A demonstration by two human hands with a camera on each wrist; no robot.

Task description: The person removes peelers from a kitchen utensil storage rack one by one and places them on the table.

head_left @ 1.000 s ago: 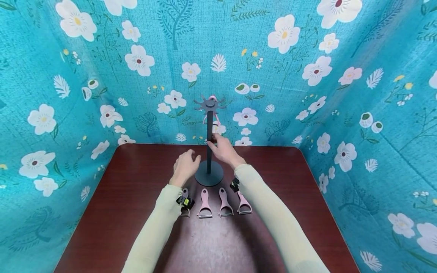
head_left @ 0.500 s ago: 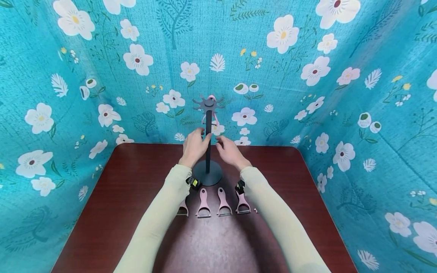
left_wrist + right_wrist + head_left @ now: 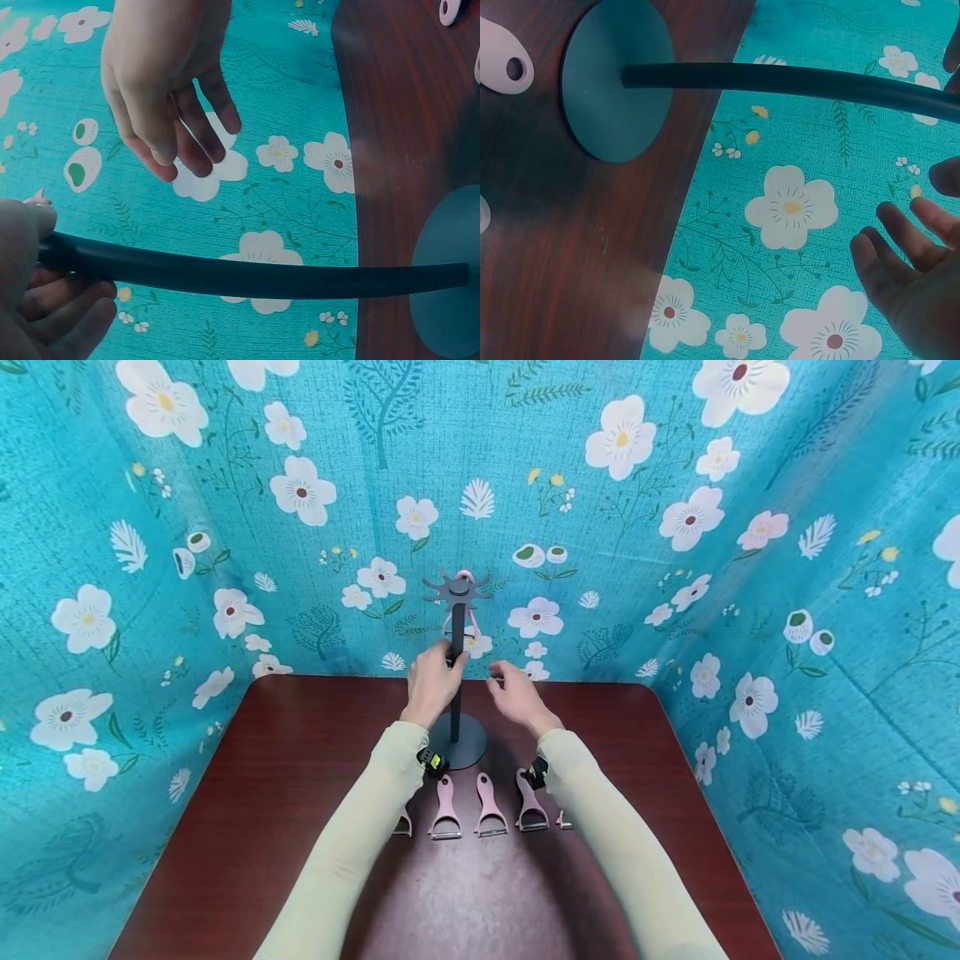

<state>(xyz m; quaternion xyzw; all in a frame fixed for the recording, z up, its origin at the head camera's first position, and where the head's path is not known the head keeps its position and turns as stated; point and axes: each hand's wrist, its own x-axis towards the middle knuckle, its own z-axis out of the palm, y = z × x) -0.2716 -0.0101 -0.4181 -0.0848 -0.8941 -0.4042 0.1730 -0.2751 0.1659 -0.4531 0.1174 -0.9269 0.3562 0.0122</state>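
A dark grey stand (image 3: 455, 718) with a round base and a star-shaped ring of hooks on top stands upright on the table. My left hand (image 3: 432, 683) grips its pole partway up, thumb on the near side; the left wrist view shows the fingers (image 3: 75, 307) curled round it. To the right of the pole, my right hand (image 3: 520, 695) hovers with loosely bent fingers and nothing in them; the right wrist view shows these fingers (image 3: 900, 247) apart from the pole. A pink peeler (image 3: 468, 620) hangs from a hook at the back of the stand, partly hidden by the pole.
Several pink Y-shaped peelers lie in a row in front of the base, including a middle one (image 3: 487, 797); the outer ones are partly covered by my sleeves. The dark red table (image 3: 300, 760) is enclosed by a blue flowered cloth (image 3: 322, 577) at back and sides.
My left hand has moved up and right from beside the stand to grip the pole. My right hand has left the pole and drawn back to the right.
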